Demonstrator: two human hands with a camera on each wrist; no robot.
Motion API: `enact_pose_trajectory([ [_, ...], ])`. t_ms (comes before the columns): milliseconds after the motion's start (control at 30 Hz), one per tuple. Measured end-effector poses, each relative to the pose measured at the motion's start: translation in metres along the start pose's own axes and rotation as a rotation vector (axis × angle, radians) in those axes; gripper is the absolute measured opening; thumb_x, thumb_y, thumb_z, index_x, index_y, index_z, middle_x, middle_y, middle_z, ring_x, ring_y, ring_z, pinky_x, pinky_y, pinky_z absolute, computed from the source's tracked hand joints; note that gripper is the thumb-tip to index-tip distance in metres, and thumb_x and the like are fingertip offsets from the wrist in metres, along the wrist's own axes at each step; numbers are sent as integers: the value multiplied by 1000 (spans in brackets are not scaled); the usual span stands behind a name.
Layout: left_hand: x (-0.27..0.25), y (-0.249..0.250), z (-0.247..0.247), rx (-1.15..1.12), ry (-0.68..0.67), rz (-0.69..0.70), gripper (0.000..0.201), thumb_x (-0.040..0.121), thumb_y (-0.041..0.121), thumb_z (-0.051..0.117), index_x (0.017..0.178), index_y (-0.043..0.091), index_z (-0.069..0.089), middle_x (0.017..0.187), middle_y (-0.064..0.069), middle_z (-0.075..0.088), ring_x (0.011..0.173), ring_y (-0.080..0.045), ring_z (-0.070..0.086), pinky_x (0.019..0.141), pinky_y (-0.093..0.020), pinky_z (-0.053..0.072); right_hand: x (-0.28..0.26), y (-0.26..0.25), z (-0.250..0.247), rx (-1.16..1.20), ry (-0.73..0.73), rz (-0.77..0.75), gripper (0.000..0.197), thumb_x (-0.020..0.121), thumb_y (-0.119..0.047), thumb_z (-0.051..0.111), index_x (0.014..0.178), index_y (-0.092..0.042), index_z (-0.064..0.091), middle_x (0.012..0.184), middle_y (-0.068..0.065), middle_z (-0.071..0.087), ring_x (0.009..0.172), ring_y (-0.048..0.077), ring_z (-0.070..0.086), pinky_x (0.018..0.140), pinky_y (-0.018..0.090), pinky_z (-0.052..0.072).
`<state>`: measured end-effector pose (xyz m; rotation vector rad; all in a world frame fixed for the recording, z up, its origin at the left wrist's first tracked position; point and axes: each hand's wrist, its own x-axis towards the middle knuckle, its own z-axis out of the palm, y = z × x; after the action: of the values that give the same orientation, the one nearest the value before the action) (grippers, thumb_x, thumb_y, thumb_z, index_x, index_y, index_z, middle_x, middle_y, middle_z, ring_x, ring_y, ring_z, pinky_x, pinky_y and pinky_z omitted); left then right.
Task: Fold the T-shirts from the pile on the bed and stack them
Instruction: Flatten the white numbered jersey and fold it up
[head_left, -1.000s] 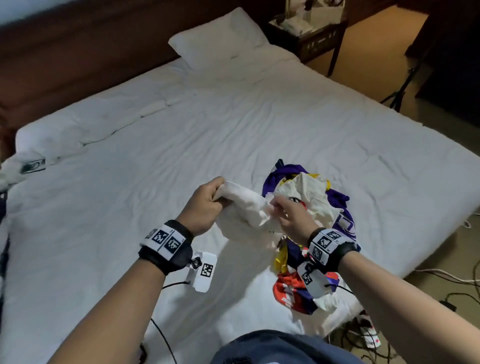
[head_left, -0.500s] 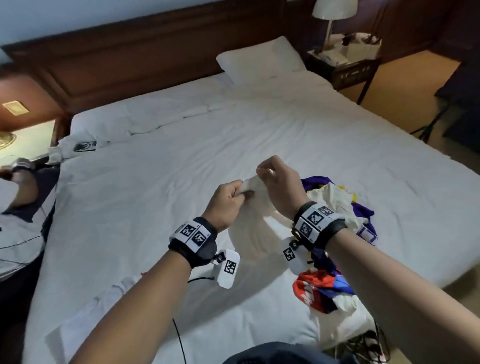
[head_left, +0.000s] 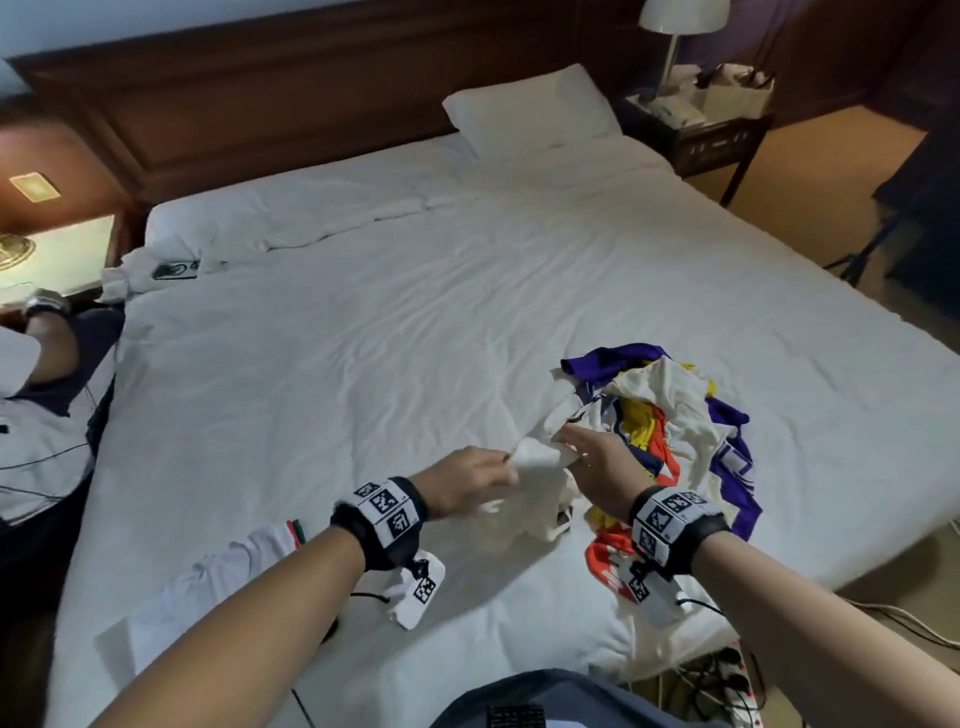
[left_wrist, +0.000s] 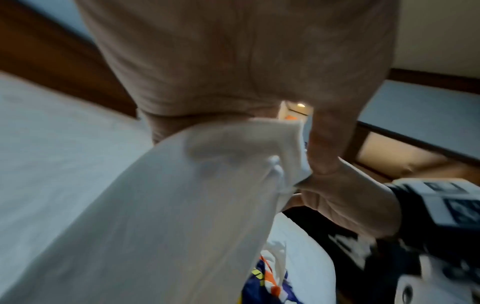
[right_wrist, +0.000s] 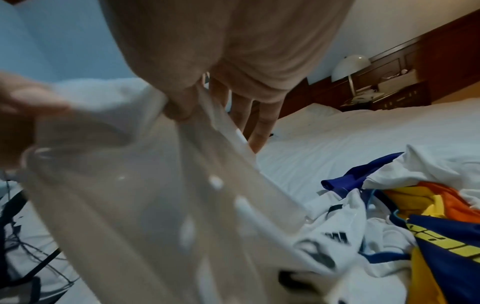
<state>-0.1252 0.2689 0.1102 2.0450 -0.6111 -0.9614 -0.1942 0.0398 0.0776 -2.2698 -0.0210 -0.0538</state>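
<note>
At the far left edge, a second person's arm (head_left: 49, 338) rests beside the bed (head_left: 363, 338); it plays no part in the work. Near the front left of the bed lies a white garment with a red-and-green trim (head_left: 228, 571), spread fairly flat; whether it is a finished fold cannot be told. The left hand (head_left: 470, 480) pinches a bunched edge of the white T-shirt (head_left: 524, 499), thumb against curled fingers, as the left wrist view confirms. The shirt hangs from both hands, just above the sheet and beside the pile. The right hand (head_left: 597, 467) grips the same edge between thumb and forefinger, its remaining fingers extended. To the right sits the pile of T-shirts (head_left: 675, 415), a crumpled heap of white, purple, yellow and orange cloth near the bed's right edge. Assessment: the task is at an early stage. The shirt in hand is not yet spread or folded, no clear stack is visible, and several garments remain in the pile.
</note>
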Motion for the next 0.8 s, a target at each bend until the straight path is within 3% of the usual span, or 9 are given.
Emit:
enact_pose_trajectory([
  [100,11,-12,7,-46,174,-126,27,91,24,50,113,17,64,99,-1,60,81,-16,62,68,-29,45,-3,-4,1,36,27,32,44,78,14,51,103,-15,71,90,0,69,79,19,64,71,30,50],
  [200,20,-6,23,-14,69,-42,78,82,-1,55,151,33,42,127,12,52,106,-16,63,80,-19,49,0,-10,4,75,37,-7,46,76,16,55,103,-16,73,92,-1,72,85,17,69,72,33,56],
  [267,28,1,33,-24,52,-3,48,88,-8,56,123,26,63,103,13,66,85,1,63,76,-18,51,5,-11,2,89,104,-3,44,77,17,57,100,-17,74,90,-3,73,83,14,69,67,32,57],
  [333,41,3,37,-1,148,-3,15,93,4,58,91,15,69,83,7,68,72,-2,59,75,-30,53,11,-11,-2,104,176,47,46,78,17,55,101,-17,74,94,-3,73,87,14,69,69,32,58],
  [433,51,1,29,-138,264,-14,13,96,14,59,97,15,73,97,-1,74,86,-13,64,81,-31,55,19,2,-8,73,141,101,49,83,15,57,116,-20,68,112,-3,68,100,15,66,81,34,57],
  [633,24,20,-29,-481,334,66,17,94,-14,54,98,-2,66,87,-14,67,76,-25,64,67,-36,56,35,44,10,-371,-420,219,92,84,-26,77,158,-32,22,165,2,22,149,30,26,115,52,36],
  [700,14,26,-51,-514,351,55,18,88,-4,59,102,-1,69,95,-17,74,85,-27,70,69,-37,59,48,50,27,-386,-443,264,58,89,-33,70,138,-46,42,155,4,40,143,31,37,106,50,43],
  [733,10,26,-61,-490,393,41,19,88,-1,58,102,2,71,97,-16,76,88,-27,71,72,-39,59,55,47,33,-372,-404,268,29,91,-33,64,110,-49,51,137,6,56,130,32,52,95,45,49],
  [800,4,19,-86,-387,557,-25,21,93,2,53,98,14,70,96,-8,75,95,-29,70,81,-42,57,74,42,42,-297,-304,268,19,90,-33,56,77,-43,47,92,6,67,90,31,67,71,41,54],
])
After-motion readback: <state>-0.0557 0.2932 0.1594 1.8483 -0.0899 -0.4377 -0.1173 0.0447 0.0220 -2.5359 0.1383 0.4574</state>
